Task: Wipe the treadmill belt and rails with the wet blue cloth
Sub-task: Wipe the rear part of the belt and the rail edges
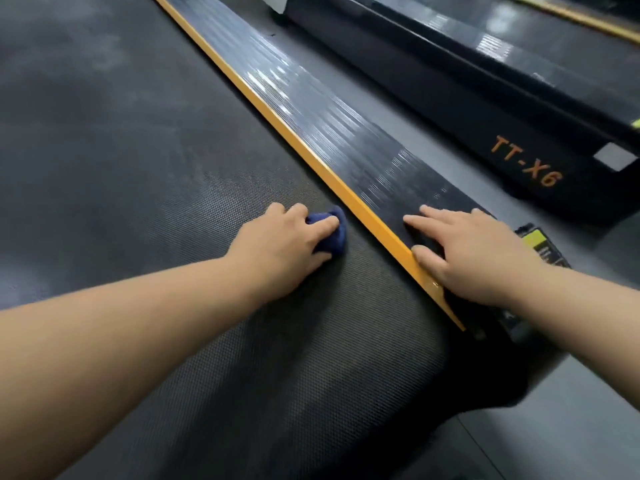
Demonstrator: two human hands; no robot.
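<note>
Treadmill belt (138, 168) under L hand (287, 247) curled round blue cloth (337, 233); R hand (474, 254) spread flat on rail (329, 126)

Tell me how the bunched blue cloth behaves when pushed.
The bunched dark blue cloth looks soft and floppy, crumpled under the left hand, so it probably squashes rather than slides stiffly. The dimpled black treadmill belt likely drags on it.

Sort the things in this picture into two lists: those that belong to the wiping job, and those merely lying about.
Belongs to the job: bunched dark blue cloth; left hand gripping it; textured black treadmill belt; ribbed black side rail with orange edge; right hand resting on that rail.
Merely nearby: neighbouring black treadmill marked TT-X6; grey floor; yellow label.
</note>
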